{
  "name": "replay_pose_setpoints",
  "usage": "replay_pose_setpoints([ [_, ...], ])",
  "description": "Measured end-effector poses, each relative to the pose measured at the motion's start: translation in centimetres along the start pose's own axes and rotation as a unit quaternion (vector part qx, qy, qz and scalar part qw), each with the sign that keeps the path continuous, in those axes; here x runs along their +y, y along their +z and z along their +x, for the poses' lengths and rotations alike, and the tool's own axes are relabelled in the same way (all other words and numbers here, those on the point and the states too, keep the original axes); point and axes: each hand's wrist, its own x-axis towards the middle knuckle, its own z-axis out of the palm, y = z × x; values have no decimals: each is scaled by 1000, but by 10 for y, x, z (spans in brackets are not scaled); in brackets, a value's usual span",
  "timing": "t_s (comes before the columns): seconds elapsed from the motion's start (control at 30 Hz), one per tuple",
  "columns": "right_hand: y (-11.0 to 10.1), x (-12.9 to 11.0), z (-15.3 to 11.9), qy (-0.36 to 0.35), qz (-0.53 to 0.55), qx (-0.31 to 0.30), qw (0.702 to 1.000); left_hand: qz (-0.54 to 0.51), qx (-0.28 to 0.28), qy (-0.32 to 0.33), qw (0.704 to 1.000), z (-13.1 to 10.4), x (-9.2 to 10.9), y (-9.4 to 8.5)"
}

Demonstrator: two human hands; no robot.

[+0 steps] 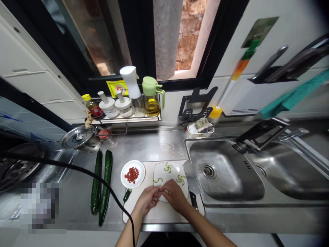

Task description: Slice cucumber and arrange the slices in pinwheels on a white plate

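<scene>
My left hand point(148, 200) and my right hand point(174, 195) meet over the near edge of a white square plate point(173, 175). Both are closed in a pinch, fingertips together; a small pale bit between them is too small to name. Curved green cucumber slices form pinwheels point(168, 167) on the plate, with a partial one near my left hand. Under the plate lies a pale cutting board point(164, 216). A round white dish point(124, 166) of small red dried pieces point(132, 175) stands at the left, beside a cucumber end piece point(127, 195). A black-handled knife point(193, 200) lies right of my right hand.
Two whole cucumbers point(106, 185) lie on the steel counter at left, near a lidded pot point(79, 137). A black cable point(102, 180) crosses the view. A double sink point(226, 171) is at right. A shelf point(131, 118) behind holds an oil jug point(152, 99) and seasoning jars.
</scene>
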Motion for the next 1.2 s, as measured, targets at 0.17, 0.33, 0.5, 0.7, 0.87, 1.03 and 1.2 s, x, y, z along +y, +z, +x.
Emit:
replay_pose_setpoints([
  [0.17, 0, 2, -4, -41, -44, -6, 998, -26, -14, 4, 1000, 3, 3, -6],
  [0.33, -3, -2, -5, -3, -45, -11, 999, -43, -1, 28, 999, 4, 1, -10],
  [0.5, 2, 0, -1, 141, 25, 4, 990, -29, 20, 58, 998, 10, -2, -10],
  [0.7, 15, 12, 7, 203, 52, 29, 977, 42, 63, 141, 987, 23, 1, -11],
  [0.87, 22, 17, 14, 222, 40, 43, 973, 201, 100, 229, 947, 28, 11, -13],
  [1.03, 29, 21, 23, 229, 5, 61, 971, 370, 148, 279, 874, 30, 23, -12],
  [1.2, 36, 24, 30, 230, -28, 69, 970, 442, 145, 279, 840, 33, 34, -6],
])
